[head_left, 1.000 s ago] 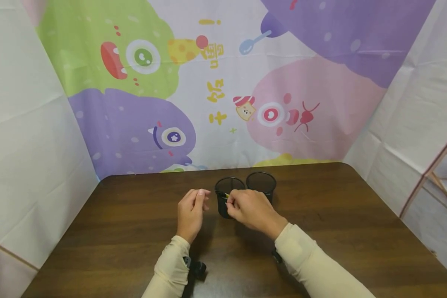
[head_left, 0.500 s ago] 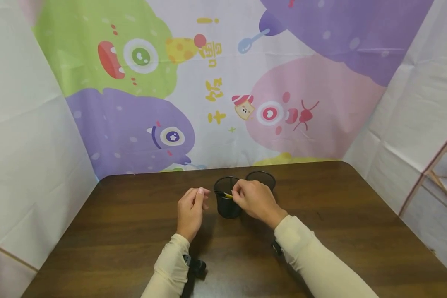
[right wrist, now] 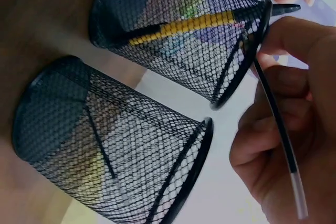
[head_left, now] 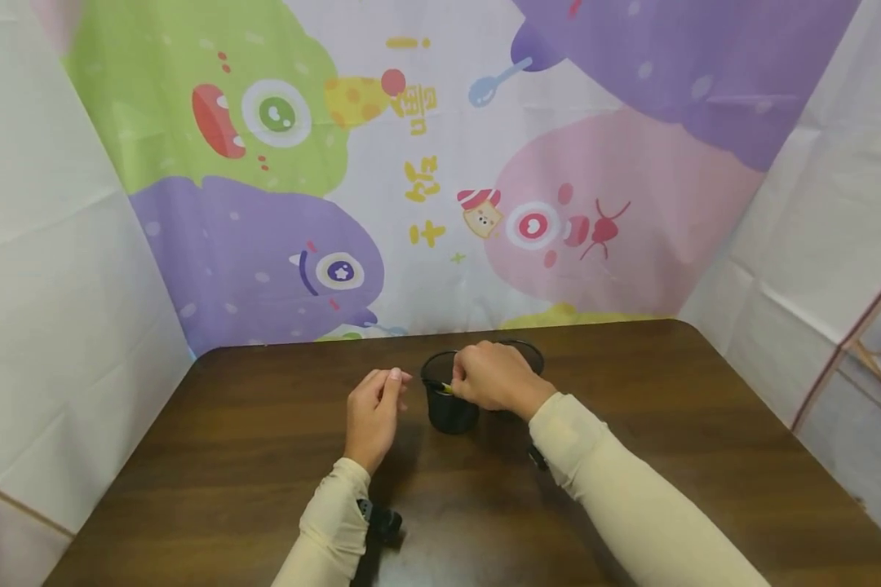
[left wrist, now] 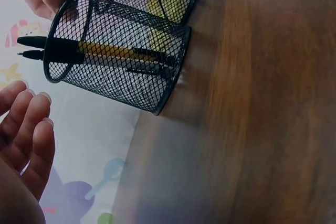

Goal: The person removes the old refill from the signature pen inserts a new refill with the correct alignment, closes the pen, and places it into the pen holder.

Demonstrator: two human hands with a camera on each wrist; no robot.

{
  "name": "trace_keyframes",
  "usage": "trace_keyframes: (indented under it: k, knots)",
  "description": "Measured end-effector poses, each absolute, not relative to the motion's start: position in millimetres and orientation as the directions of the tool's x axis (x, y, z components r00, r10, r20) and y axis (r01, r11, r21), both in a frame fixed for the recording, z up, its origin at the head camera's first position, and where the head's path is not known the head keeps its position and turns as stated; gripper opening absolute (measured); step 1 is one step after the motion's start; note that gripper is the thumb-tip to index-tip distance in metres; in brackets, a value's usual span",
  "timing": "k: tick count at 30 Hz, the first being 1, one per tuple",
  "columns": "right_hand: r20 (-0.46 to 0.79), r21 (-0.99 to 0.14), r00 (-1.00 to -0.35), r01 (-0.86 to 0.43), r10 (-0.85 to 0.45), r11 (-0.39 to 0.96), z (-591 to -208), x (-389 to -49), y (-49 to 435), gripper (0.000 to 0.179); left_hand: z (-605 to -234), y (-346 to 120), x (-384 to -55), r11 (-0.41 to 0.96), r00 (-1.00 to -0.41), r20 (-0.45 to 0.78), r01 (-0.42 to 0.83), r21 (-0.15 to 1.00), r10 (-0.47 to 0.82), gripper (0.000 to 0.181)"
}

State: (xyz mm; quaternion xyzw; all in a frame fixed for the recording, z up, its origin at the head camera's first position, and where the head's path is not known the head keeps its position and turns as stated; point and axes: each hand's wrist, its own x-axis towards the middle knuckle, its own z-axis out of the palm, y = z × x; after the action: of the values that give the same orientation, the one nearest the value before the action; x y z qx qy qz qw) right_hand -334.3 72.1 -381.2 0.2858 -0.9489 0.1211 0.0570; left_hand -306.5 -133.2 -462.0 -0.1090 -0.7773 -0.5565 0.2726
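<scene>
My right hand (head_left: 495, 377) pinches a thin black rod with a clear end, which looks like a pen refill (right wrist: 279, 121), at the mouth of the left black mesh pen holder (head_left: 452, 414). Inside that holder a yellow pen with a black end (right wrist: 195, 23) leans against the rim. Beside it, in the left wrist view, lies a dark pen with a bare tip (left wrist: 32, 54). My left hand (head_left: 372, 414) hovers left of this holder, fingers loosely bent, holding nothing. Partly hidden behind my right hand stands a second mesh pen holder (right wrist: 152, 153); a thin dark line shows through its mesh.
Both holders stand near the back of a brown wooden table (head_left: 250, 456). A cartoon-printed cloth (head_left: 426, 302) hangs behind the table, with pale cloth on both sides. A small black camera (head_left: 385, 524) sits on the left wrist.
My right hand first drew back a little from the left holder's mouth, then came over between the two holders, covering more of the right one. The left hand has barely moved.
</scene>
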Motion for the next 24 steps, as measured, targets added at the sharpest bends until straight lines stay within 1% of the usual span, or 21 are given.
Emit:
trace_keyframes:
  k: [5, 9, 14, 19, 24]
  knots:
    - [0.099, -0.206, -0.837, -0.547, -0.539, 0.811, -374, -339, 70, 0.024, -462, -135, -304, 0.347, -0.839, 0.528, 0.46, 0.818, -0.133, 0.03]
    - [0.05, -0.207, -0.843, -0.533, -0.535, 0.82, -372, -340, 70, 0.02, -463, -137, -301, 0.345, -0.849, 0.513, 0.448, 0.825, -0.124, 0.032]
    - [0.004, -0.229, -0.833, -0.54, -0.554, 0.81, -368, -340, 71, 0.016, -464, -142, -299, 0.347, -0.84, 0.528, 0.461, 0.817, -0.127, 0.034]
    - [0.032, -0.277, -0.8, -0.583, -0.598, 0.764, -369, -342, 76, 0.017, -464, -143, -298, 0.353, -0.832, 0.542, 0.474, 0.807, -0.122, 0.036]
    - [0.078, -0.297, -0.767, -0.627, -0.636, 0.72, -372, -343, 78, 0.018, -466, -144, -298, 0.353, -0.826, 0.548, 0.479, 0.804, -0.129, 0.033]
